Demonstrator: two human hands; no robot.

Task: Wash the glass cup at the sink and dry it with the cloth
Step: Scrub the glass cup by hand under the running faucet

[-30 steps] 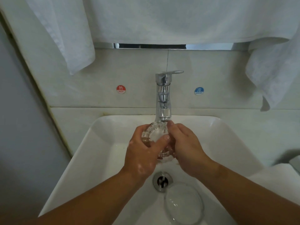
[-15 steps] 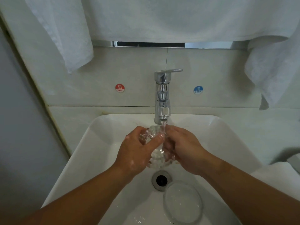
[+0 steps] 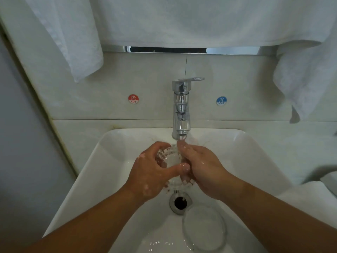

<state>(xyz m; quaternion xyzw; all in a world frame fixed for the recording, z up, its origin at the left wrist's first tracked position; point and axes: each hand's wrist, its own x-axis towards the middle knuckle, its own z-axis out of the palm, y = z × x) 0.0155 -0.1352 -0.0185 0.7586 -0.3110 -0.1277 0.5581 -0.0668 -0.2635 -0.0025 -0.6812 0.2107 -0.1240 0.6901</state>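
The washing step is judged to be under way and not finished. The glass cup [image 3: 170,157] is held between both hands, just under the spout of the tap [image 3: 180,106] and over the basin of the sink [image 3: 113,161]. The left hand [image 3: 151,176] is curled round the cup's left side, with its thumb laid across the front. The right hand [image 3: 202,170] is wrapped round the right side, with its forefinger raised into the water stream [image 3: 182,138]. The cup is thus grasped by both hands, and both are seen to be wet. Water is running and breaks over the cup's rim. Whether soap has been used cannot be told.

Below the hands, toward the wrists, the drain [image 3: 180,202] is seen open. Just past it, nearer the person, a round clear glass dish [image 3: 204,229] lies in the basin.

The rinse is yet to be completed, the tap shut off and the cup emptied. The whole drying step is judged to remain, since no cloth is held. A hanging cloth [image 3: 182,21] is draped high above the hands, well apart from them. What appears to be a folded cloth [image 3: 310,196] lies on the bench to the right of the right hand. Which of the two is meant for drying cannot be told.
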